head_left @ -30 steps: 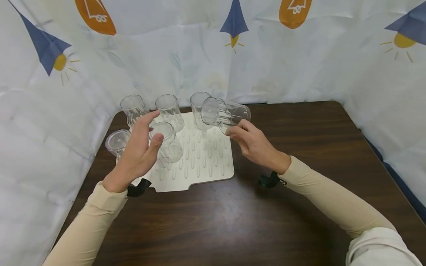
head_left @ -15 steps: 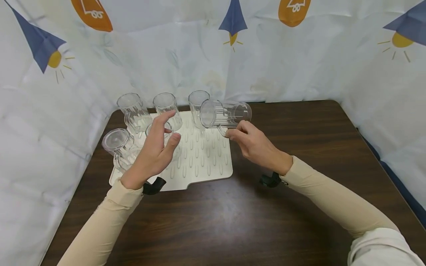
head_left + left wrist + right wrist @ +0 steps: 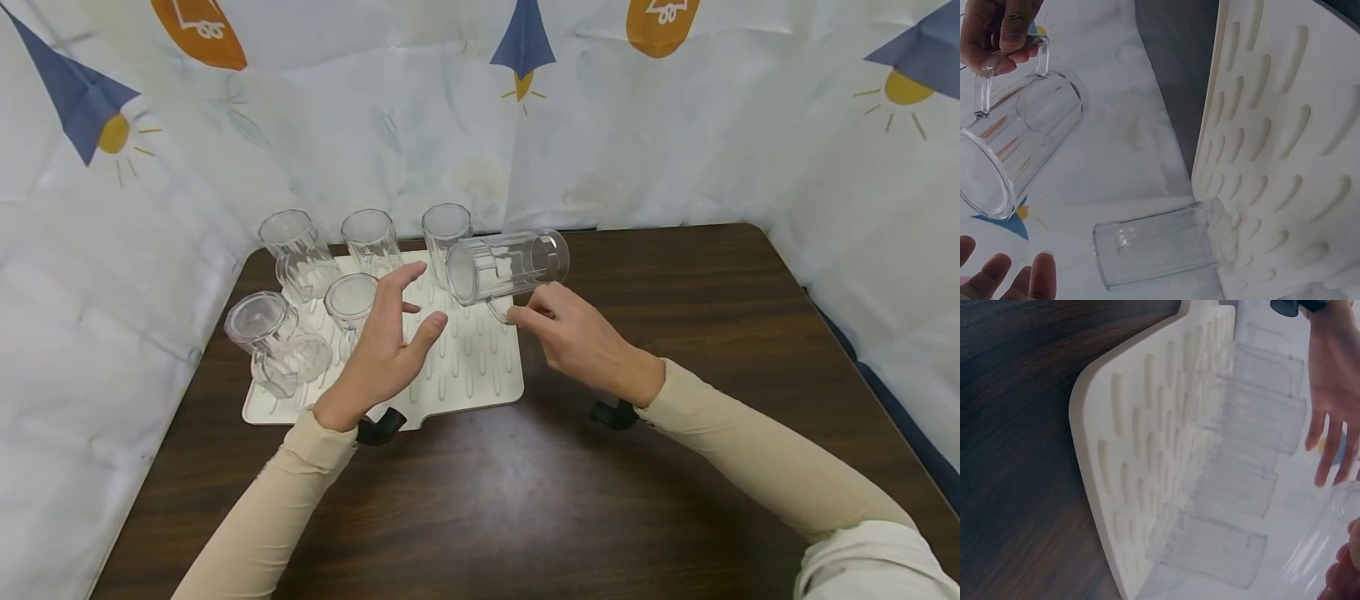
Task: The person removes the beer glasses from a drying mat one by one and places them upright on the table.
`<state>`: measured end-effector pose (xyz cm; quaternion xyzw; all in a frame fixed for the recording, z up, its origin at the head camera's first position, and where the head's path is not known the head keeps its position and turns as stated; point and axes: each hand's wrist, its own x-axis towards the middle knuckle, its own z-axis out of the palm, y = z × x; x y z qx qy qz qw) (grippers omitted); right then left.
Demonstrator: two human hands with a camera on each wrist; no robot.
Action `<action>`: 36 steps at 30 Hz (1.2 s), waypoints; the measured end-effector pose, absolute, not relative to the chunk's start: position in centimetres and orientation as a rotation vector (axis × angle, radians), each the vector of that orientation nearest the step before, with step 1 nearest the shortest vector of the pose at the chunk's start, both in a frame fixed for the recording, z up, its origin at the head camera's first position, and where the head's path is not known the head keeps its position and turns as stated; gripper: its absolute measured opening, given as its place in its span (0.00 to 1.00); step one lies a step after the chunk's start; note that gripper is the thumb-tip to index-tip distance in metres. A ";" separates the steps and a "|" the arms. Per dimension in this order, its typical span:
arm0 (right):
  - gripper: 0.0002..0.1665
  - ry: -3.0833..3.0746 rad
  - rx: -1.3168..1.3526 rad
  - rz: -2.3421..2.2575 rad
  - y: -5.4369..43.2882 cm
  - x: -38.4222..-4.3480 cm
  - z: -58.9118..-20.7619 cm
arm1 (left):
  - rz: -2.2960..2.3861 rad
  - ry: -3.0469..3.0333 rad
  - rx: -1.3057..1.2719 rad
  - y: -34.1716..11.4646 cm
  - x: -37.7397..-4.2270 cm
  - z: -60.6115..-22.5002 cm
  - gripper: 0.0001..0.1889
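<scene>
My right hand (image 3: 573, 333) pinches the handle of a clear glass mug (image 3: 517, 260), which lies on its side in the air over the back right corner of a white ridged drying board (image 3: 480, 375). In the left wrist view the fingers hook through that mug's handle (image 3: 984, 87). My left hand (image 3: 386, 354) holds nothing; its fingers and thumb are spread over the middle of the board, left of the raised mug. The left fingertips (image 3: 1041, 275) show below the mug in the left wrist view. Close behind the left hand stands another mug (image 3: 349, 293), partly hidden by it.
Several more glass mugs stand on the board: back left (image 3: 292, 254), back middle (image 3: 369, 233), back right (image 3: 446, 223) and front left (image 3: 262, 325). The board rests on a dark wooden table (image 3: 675, 308). White printed curtains (image 3: 420, 125) hang behind the table and at its sides.
My left hand has moved right across the board towards the held mug, uncovering the front left mugs. The right hand stays almost in place, and the mug in it has turned slightly.
</scene>
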<state>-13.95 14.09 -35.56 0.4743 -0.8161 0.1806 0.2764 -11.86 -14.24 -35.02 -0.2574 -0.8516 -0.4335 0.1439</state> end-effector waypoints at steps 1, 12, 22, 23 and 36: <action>0.23 -2.194 1.277 0.468 14.1 -13.9 -35.5 | -1.264 -2.459 -0.735 -14.1 -11.9 -35.2 0.36; 0.22 -2.163 1.299 0.273 14.3 -13.5 -35.7 | -1.460 -2.450 -0.659 -12.7 -12.5 -36.5 0.34; 0.21 -2.145 1.297 0.212 14.5 -13.2 -36.3 | -1.589 -2.377 -0.588 -11.8 -12.5 -37.0 0.36; 0.21 -2.142 1.296 0.209 14.5 -13.1 -36.4 | -1.608 -2.366 -0.584 -11.7 -12.6 -37.0 0.37; 0.20 -2.179 1.302 0.151 14.7 -12.7 -37.4 | -1.739 -2.292 -0.576 -10.6 -12.7 -38.2 0.41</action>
